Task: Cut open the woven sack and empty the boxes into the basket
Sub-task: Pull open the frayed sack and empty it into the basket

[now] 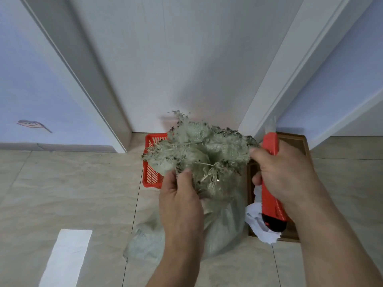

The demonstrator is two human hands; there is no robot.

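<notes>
Pale tiled floor (68, 183) runs up to a white door (176, 59) set between lilac walls, and only 1 view, the head camera, shows the scene.

Against the foot of the door sits the red basket (152, 172), largely hidden behind the woven sack (207, 154). That sack stands on the floor in the centre, its grey-green top bunched and badly frayed, loose strands sticking out all round the mouth. Whether the mouth is already cut through cannot be told; no boxes show.

Lower down, the left hand (180, 201) is clamped on the gathered sack top, thumb pressed into the weave. On the other side, the right hand (284, 175) is closed round a red utility knife (271, 179), which points upward, its tip blurred just beside the sack's right edge. The fingers of that hand also seem to pinch the fabric.

Behind the right hand lies a brown cardboard box (298, 146) with white paper (259, 224) spilling from it. A white strip (66, 255) lies on the tiles at lower left.

Risk looks real: with both hands close together on loose fabric, a tug or a snagged strand could swing the blade toward the left fingers. Frayed threads may also catch the knife and jerk the sack over, away from the basket.
</notes>
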